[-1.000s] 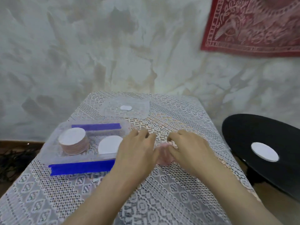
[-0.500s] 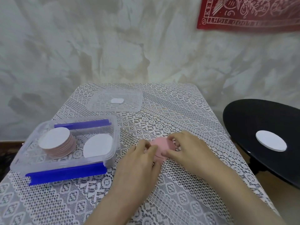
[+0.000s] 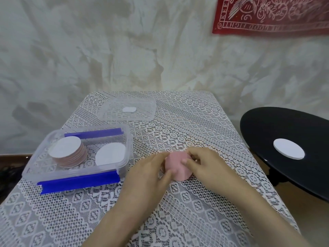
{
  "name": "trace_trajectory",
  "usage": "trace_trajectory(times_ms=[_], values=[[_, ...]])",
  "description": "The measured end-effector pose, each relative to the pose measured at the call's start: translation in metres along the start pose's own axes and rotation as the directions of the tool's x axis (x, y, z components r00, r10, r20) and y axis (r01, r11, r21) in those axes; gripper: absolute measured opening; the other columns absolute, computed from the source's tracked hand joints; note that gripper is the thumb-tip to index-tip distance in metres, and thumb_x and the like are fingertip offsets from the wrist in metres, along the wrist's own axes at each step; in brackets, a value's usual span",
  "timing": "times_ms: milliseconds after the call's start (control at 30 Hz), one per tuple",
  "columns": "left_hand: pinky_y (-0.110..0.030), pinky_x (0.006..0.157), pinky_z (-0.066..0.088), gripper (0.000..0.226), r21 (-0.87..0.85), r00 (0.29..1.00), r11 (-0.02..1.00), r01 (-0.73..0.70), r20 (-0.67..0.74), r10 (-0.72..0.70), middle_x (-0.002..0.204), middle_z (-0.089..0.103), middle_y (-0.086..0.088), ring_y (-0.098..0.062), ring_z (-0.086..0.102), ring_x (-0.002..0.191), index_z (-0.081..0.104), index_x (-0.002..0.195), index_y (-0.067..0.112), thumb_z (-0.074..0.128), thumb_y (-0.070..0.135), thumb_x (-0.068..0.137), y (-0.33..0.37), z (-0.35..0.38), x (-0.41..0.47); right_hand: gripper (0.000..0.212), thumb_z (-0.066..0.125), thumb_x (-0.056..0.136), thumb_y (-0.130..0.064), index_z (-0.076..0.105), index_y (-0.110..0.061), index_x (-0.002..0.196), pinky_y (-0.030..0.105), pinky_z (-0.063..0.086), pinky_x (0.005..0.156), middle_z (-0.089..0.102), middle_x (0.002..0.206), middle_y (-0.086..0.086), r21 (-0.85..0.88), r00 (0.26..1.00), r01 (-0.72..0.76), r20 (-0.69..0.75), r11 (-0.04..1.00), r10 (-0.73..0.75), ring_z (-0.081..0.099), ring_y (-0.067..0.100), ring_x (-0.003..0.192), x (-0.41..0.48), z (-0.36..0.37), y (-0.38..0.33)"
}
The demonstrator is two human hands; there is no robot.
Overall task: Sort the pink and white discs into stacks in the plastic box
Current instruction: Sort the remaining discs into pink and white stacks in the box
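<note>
Over on the left we have the plastic box [image 3: 53,173] standing open on the lace tablecloth [image 3: 178,220]. In its left half sits a stack [image 3: 68,152], white face on top and pink edges below. A single white disc [image 3: 110,154] lies flat just beside it. Behind the box, there's the clear lid [image 3: 142,114].

Into the middle now: our left hand [image 3: 147,177] has its fingers curled against the left edge of the pink discs [image 3: 175,165]. They sit tilted on the cloth, near the box's right side. One disc or a few, we cannot tell. Our right hand [image 3: 206,166] pinches their upper right edge, so both hands are gripping.

We reckon we're gathering pinks for the box. Next they need a lift, a carry leftward, and a square landing on the matching pile. Far right, another white disc [image 3: 288,148] lies on the black round table [image 3: 267,132].
</note>
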State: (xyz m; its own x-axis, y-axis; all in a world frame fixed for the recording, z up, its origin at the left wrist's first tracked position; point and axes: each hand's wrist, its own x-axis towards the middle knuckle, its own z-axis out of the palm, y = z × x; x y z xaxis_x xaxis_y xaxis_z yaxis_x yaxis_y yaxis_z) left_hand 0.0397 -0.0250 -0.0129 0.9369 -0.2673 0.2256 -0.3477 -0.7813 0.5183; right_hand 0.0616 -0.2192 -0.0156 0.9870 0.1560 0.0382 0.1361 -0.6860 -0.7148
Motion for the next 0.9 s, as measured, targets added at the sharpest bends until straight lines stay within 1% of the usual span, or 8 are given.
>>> trace_trajectory(times_ms=[100,200,267,367,467,667,800,900], values=[[-0.014,0.055,0.036,0.028,-0.163,0.999,0.986,0.04,0.025,-0.036,0.078,0.062,0.02,0.007,0.055,0.07,0.058,0.12,0.044,0.055,0.054,0.095,0.003,-0.005,-0.006,0.022,0.062,0.098,-0.033,0.062,-0.028,0.077,0.03,0.044,0.062,0.06,0.068,-0.018,0.114,0.993,0.055,0.1,0.992,-0.067,0.051,0.003,0.062,-0.007,0.002,-0.004],[-0.013,0.057,0.039,0.005,-0.279,0.997,0.957,0.072,0.018,-0.07,0.074,0.064,0.022,0.005,0.058,0.073,0.061,0.094,0.038,0.059,0.042,0.097,-0.002,-0.008,-0.008,0.022,0.066,0.096,-0.036,0.064,-0.04,0.075,0.023,0.04,0.062,0.06,0.067,-0.022,0.13,0.988,0.085,0.116,0.988,-0.1,0.05,-0.001,0.061,-0.007,0.007,-0.007],[-0.016,0.057,0.041,0.013,-0.286,0.996,0.954,0.085,0.024,-0.082,0.074,0.064,0.018,0.001,0.057,0.073,0.059,0.085,0.033,0.059,0.036,0.098,-0.004,-0.008,-0.009,0.016,0.068,0.095,-0.036,0.066,-0.037,0.079,0.026,0.042,0.064,0.061,0.068,-0.019,0.149,0.986,0.087,0.126,0.985,-0.106,0.051,-0.001,0.063,-0.006,0.007,-0.007],[-0.021,0.058,0.042,0.018,-0.264,0.993,0.958,0.114,0.04,-0.107,0.073,0.064,0.014,-0.002,0.056,0.072,0.057,0.082,0.03,0.059,0.035,0.098,-0.005,-0.009,-0.009,0.017,0.073,0.09,-0.035,0.069,-0.022,0.08,0.029,0.043,0.066,0.062,0.068,-0.015,0.187,0.988,0.066,0.123,0.98,-0.09,0.053,0.0,0.062,-0.004,0.004,-0.008],[-0.019,0.057,0.04,0.021,-0.261,0.992,0.957,0.126,0.05,-0.117,0.073,0.062,0.021,0.001,0.053,0.068,0.054,0.078,0.029,0.059,0.034,0.098,-0.006,-0.01,-0.008,0.017,0.077,0.088,-0.03,0.07,-0.021,0.075,0.026,0.041,0.066,0.062,0.066,-0.015,0.225,0.987,0.044,0.139,0.973,-0.077,0.053,-0.001,0.061,-0.001,-0.002,-0.01],[-0.022,0.052,0.032,0.024,-0.221,0.99,0.966,0.134,0.077,-0.12,0.067,0.057,0.014,0.002,0.05,0.066,0.05,0.077,0.03,0.055,0.034,0.1,-0.003,-0.013,-0.01,0.022,0.067,0.096,-0.029,0.069,-0.012,0.083,0.029,0.043,0.07,0.058,0.07,-0.013,0.185,0.974,0.064,0.201,0.981,-0.101,0.051,0.003,0.067,0.004,-0.006,-0.008],[-0.023,0.054,0.031,0.024,-0.174,0.985,0.973,0.15,0.106,-0.133,0.072,0.055,0.009,0.004,0.049,0.071,0.045,0.08,0.029,0.049,0.034,0.103,-0.003,-0.016,-0.012,0.023,0.061,0.1,-0.029,0.07,-0.018,0.081,0.025,0.043,0.07,0.064,0.069,-0.018,0.083,0.979,0.045,0.193,0.996,-0.06,0.055,-0.004,0.065,0.005,-0.005,-0.01],[-0.022,0.053,0.03,0.023,-0.144,0.978,0.973,0.181,0.127,-0.163,0.076,0.056,0.01,0.003,0.051,0.072,0.044,0.081,0.029,0.044,0.034,0.104,-0.004,-0.018,-0.015,0.012,0.063,0.098,-0.035,0.073,-0.03,0.097,0.022,0.044,0.073,0.072,0.085,-0.018,-0.027,0.995,0.018,0.099,0.999,-0.015,0.062,-0.006,0.075,0.007,-0.005,-0.014]])
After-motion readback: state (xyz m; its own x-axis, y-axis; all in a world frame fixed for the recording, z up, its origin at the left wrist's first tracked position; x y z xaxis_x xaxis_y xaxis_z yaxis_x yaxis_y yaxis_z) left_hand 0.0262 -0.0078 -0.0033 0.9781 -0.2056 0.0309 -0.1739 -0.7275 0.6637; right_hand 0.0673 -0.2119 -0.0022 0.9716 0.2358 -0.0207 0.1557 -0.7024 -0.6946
